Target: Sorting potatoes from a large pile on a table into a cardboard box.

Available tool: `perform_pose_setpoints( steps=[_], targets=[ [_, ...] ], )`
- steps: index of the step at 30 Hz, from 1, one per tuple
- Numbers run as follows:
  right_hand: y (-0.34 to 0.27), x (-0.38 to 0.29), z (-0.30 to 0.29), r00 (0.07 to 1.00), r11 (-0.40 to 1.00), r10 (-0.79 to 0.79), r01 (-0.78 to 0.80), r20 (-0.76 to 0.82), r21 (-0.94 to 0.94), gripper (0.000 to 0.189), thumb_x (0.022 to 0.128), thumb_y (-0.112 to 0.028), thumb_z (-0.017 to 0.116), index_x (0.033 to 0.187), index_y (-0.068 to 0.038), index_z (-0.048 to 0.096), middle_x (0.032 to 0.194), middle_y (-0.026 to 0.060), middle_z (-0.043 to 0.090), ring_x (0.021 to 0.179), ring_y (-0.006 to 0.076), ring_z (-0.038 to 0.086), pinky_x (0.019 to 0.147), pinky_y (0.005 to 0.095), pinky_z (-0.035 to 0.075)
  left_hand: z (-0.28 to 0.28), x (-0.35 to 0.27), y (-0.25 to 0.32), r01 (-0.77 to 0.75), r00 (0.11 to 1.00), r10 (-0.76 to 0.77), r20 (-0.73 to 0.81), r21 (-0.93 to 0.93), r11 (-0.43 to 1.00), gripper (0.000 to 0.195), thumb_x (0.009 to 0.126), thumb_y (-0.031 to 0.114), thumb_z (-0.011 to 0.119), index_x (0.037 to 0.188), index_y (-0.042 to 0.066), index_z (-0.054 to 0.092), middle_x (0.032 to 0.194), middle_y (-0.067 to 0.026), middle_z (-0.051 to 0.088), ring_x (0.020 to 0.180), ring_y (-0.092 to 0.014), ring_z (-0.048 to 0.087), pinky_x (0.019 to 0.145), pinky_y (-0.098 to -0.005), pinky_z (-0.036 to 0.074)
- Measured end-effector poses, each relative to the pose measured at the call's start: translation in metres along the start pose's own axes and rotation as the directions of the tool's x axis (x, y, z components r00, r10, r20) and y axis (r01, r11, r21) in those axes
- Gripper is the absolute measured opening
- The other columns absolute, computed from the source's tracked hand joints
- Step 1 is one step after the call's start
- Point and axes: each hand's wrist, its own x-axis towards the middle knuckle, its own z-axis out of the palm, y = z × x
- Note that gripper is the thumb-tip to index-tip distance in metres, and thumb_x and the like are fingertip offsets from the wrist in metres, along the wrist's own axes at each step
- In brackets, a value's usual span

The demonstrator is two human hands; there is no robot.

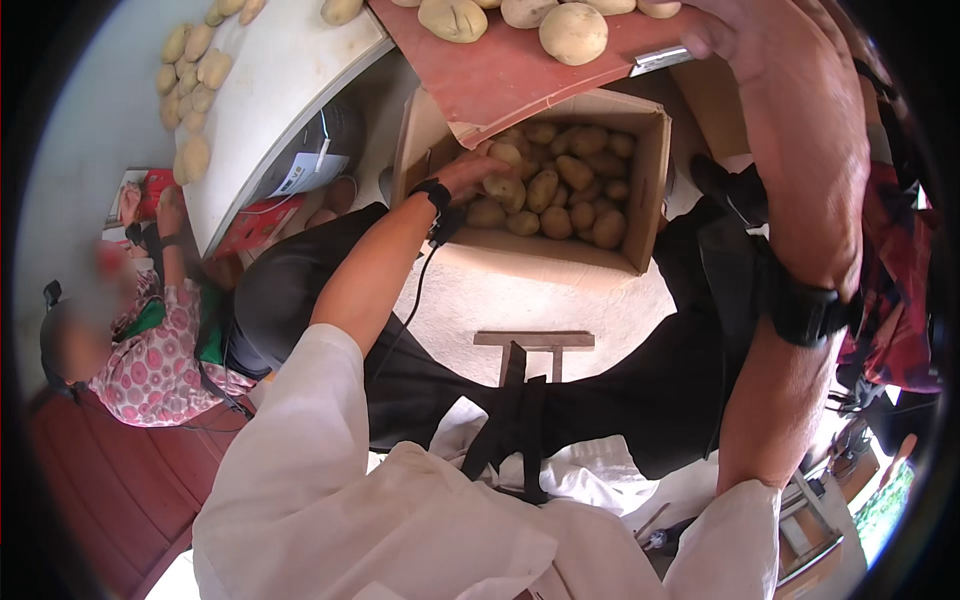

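My left hand (469, 175) reaches into a cardboard box (551, 255) on the floor between my legs. Its fingers touch a pale potato (504, 154) and lie just above another potato (501, 189); whether they grip either one is unclear. Many loose potatoes (576, 172) fill the bottom of the box. At the top right, my right hand (709, 26) is at the edge of a red board (517, 71), beside a metal hinge (660, 60). The frame cuts off most of that hand's fingers. Large potatoes (574, 34) rest on the board.
A white tabletop (285, 82) with several potatoes (191, 67) curves along the upper left. A person (161, 345) in a patterned top sits at left. A small wooden stool (534, 341) stands beyond the box's near side. A black cable (416, 300) hangs from my left wrist.
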Motion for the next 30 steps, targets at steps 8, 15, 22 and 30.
perform_pose_setpoints(
  steps=[8,15,22,30],
  targets=[
    [-0.008,-0.003,-0.017,0.997,0.981,-0.059,0.067,0.048,-0.182,0.018,0.094,-0.017,0.064,0.098,0.0,0.071,0.088,0.0071,0.071,0.08,0.0142,0.067,0.07,0.0253,0.051,0.066,-0.051,0.071,0.197,0.886,-0.007,0.464,-0.362,0.911,0.061,0.089,0.033,0.068,0.141,0.006,0.047,0.133,-0.0111,0.057,0.122,-0.024,0.058,0.103,-0.0424,0.049],
    [-0.016,0.007,-0.035,0.995,0.986,0.017,0.0,0.098,-0.168,0.018,0.092,-0.016,0.065,0.096,0.0,0.072,0.085,0.0057,0.072,0.081,0.0132,0.067,0.075,0.0251,0.05,0.105,-0.094,0.121,0.254,0.818,0.088,0.569,-0.494,0.832,0.052,0.094,0.029,0.061,0.138,0.003,0.051,0.128,-0.0121,0.062,0.118,-0.026,0.062,0.105,-0.0415,0.048],
    [-0.02,0.008,-0.039,0.99,0.989,-0.08,0.092,0.112,-0.111,0.019,0.093,-0.017,0.065,0.099,0.001,0.071,0.087,0.0059,0.073,0.082,0.013,0.067,0.076,0.0246,0.049,0.111,-0.108,0.144,0.035,0.796,0.261,0.547,-0.472,0.881,0.059,0.086,0.023,0.066,0.139,0.003,0.051,0.129,-0.0144,0.063,0.118,-0.027,0.063,0.106,-0.0407,0.048],
    [-0.062,-0.008,-0.013,0.994,0.953,0.046,-0.014,0.098,-0.304,0.028,0.1,-0.019,0.054,0.112,0.001,0.07,0.103,0.0045,0.07,0.091,0.012,0.062,0.075,0.0244,0.044,0.095,-0.161,0.196,-0.045,0.762,0.396,0.512,-0.569,0.821,0.059,0.083,0.021,0.071,0.136,0.002,0.053,0.128,-0.0167,0.064,0.118,-0.028,0.064,0.106,-0.042,0.048]
  ],
)
